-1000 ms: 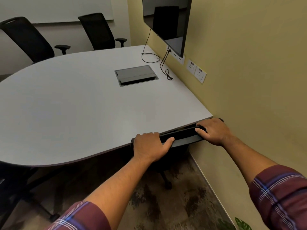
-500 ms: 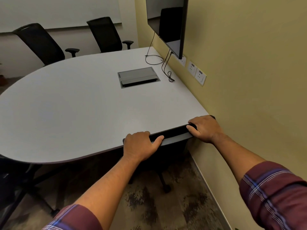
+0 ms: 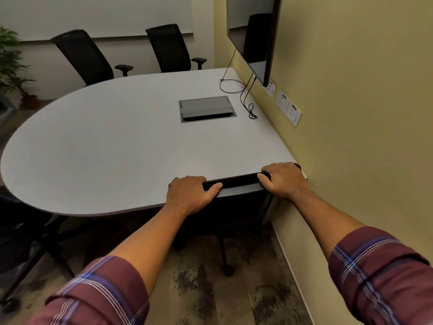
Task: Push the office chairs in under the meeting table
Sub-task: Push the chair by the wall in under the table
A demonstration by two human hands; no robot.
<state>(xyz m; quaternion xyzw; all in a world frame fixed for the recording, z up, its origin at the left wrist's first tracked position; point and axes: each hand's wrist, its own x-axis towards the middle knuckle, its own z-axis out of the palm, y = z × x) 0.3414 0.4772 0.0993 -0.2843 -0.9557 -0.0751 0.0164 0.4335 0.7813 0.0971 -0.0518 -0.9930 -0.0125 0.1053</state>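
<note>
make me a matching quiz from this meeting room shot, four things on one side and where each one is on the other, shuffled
Things:
1. left hand
2. wall screen
3. potted plant
4. cable box

Places:
A. far left corner of the room
B. set into the table top
C. on the top edge of the near chair back
D. mounted on the yellow wall above the sockets

Pairs: 1-C, 2-D, 3-A, 4-B

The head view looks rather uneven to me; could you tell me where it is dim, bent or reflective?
Head view: the chair back and the floor under the table sink into shadow; the wide lens bows the wall and table edge; the wall screen mirrors a chair; the sleeves at the bottom edge look soft.
</note>
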